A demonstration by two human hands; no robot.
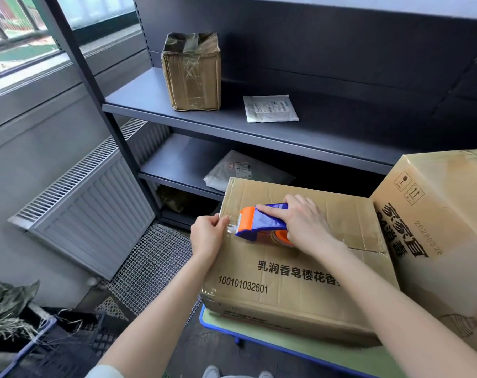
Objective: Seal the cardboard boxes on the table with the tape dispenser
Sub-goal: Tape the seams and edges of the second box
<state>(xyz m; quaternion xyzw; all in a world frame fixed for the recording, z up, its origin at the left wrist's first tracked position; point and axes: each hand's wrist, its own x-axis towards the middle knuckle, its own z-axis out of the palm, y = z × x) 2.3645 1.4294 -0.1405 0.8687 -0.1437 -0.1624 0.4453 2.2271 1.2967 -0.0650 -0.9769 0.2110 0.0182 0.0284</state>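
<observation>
Cardboard box [294, 268] at lower centre: right hand [305, 222] grips the blue-and-orange plastic tape dispenser [262, 223], left hand [208, 236] pinching clear tape [230, 223].

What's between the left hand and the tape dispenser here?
In the head view, a short stretch of clear tape runs from the left hand to the tape dispenser, over the cardboard box.

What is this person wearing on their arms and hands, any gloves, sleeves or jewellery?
The left hand and right hand are bare: no gloves, rings or watch visible. Both forearms are uncovered; only a pale sleeve edge shows at the bottom of the picture, on the left arm.
</observation>
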